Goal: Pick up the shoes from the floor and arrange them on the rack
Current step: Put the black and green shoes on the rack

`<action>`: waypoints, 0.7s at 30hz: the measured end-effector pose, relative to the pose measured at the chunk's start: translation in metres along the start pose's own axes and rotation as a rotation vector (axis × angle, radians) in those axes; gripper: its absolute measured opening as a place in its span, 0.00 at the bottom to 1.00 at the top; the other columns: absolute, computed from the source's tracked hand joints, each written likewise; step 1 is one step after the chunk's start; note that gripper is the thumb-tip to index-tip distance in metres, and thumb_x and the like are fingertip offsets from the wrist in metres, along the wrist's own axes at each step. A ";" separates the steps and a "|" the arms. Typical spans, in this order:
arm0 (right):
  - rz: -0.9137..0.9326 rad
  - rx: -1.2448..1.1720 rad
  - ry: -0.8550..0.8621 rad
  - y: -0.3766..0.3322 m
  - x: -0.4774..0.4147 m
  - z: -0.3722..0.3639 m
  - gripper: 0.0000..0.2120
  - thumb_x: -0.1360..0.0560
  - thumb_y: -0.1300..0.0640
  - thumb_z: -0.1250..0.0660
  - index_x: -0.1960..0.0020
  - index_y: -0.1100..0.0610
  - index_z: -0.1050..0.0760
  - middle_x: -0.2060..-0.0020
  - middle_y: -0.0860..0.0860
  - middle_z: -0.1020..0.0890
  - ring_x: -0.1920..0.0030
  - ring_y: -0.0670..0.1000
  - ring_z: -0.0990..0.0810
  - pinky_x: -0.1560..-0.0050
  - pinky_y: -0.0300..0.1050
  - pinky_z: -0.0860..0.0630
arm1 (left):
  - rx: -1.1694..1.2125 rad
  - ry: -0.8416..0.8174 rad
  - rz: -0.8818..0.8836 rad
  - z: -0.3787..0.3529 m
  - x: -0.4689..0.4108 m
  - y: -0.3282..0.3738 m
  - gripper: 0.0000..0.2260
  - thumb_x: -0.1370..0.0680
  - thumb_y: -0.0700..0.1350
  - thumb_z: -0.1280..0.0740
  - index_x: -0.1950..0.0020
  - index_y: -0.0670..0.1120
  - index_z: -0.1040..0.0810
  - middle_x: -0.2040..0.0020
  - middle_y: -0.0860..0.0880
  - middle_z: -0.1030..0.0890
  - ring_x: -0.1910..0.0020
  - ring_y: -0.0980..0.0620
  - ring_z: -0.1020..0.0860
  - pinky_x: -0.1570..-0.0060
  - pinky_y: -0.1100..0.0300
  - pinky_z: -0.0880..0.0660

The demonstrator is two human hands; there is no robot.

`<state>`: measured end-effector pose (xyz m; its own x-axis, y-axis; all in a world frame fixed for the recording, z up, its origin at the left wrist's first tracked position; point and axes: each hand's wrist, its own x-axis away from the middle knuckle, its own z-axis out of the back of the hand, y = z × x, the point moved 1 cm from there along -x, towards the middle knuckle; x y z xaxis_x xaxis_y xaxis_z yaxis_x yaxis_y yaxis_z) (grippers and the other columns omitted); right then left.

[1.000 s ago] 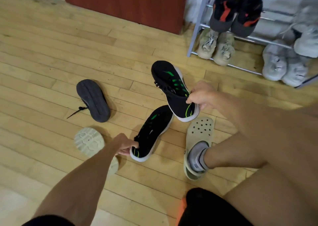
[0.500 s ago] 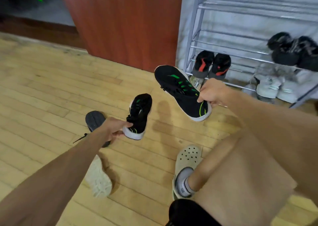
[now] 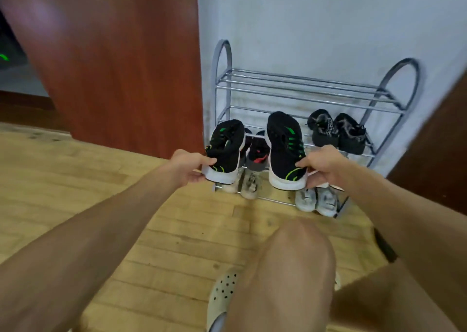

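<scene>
I hold a pair of black sneakers with green stripes and white soles in the air in front of a metal shoe rack (image 3: 303,99). My left hand (image 3: 187,167) grips the heel of the left sneaker (image 3: 227,147). My right hand (image 3: 321,165) grips the heel of the right sneaker (image 3: 284,147). Both shoes point toe-up toward the rack's middle shelves, short of its bars. The rack's top shelf is bare.
On the rack sit black fuzzy shoes (image 3: 336,133) at right, black-and-red shoes (image 3: 257,152) behind the held pair, and beige (image 3: 249,184) and grey sneakers (image 3: 316,201) on the bottom shelf. A red-brown cabinet (image 3: 113,66) stands left. My knee (image 3: 290,268) and clog (image 3: 219,299) are below.
Both hands have lifted the sneakers off the floor and carried them forward to the rack. My view has risen from the floor to the rack; the other floor shoes are out of view.
</scene>
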<state>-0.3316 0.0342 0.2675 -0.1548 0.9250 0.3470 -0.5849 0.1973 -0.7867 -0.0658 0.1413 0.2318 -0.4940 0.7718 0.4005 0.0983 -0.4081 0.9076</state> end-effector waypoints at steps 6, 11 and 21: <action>-0.060 -0.175 0.041 0.002 -0.059 0.003 0.08 0.27 0.67 0.30 0.56 0.68 0.28 0.66 0.58 0.24 0.69 0.59 0.21 0.73 0.55 0.18 | 0.043 0.044 0.014 -0.046 -0.061 0.023 0.13 0.31 0.37 0.24 0.53 0.33 0.23 0.58 0.40 0.19 0.64 0.46 0.21 0.69 0.58 0.23; -0.061 -0.246 0.060 -0.008 -0.125 0.002 0.07 0.28 0.67 0.28 0.54 0.69 0.25 0.64 0.59 0.21 0.67 0.59 0.19 0.66 0.59 0.18 | 0.043 0.085 -0.033 -0.057 -0.121 0.054 0.16 0.32 0.38 0.23 0.50 0.32 0.21 0.52 0.38 0.17 0.56 0.43 0.18 0.65 0.57 0.22; 0.006 -0.247 0.082 -0.042 -0.242 -0.021 0.08 0.29 0.64 0.27 0.56 0.68 0.23 0.58 0.64 0.16 0.61 0.63 0.15 0.59 0.62 0.18 | -0.046 0.086 -0.089 -0.089 -0.225 0.086 0.13 0.30 0.38 0.24 0.50 0.34 0.21 0.58 0.40 0.19 0.63 0.47 0.20 0.67 0.59 0.23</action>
<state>-0.2530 -0.1912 0.2055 -0.0862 0.9477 0.3073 -0.3707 0.2558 -0.8928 -0.0234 -0.1106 0.2082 -0.5715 0.7619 0.3049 0.0126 -0.3634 0.9316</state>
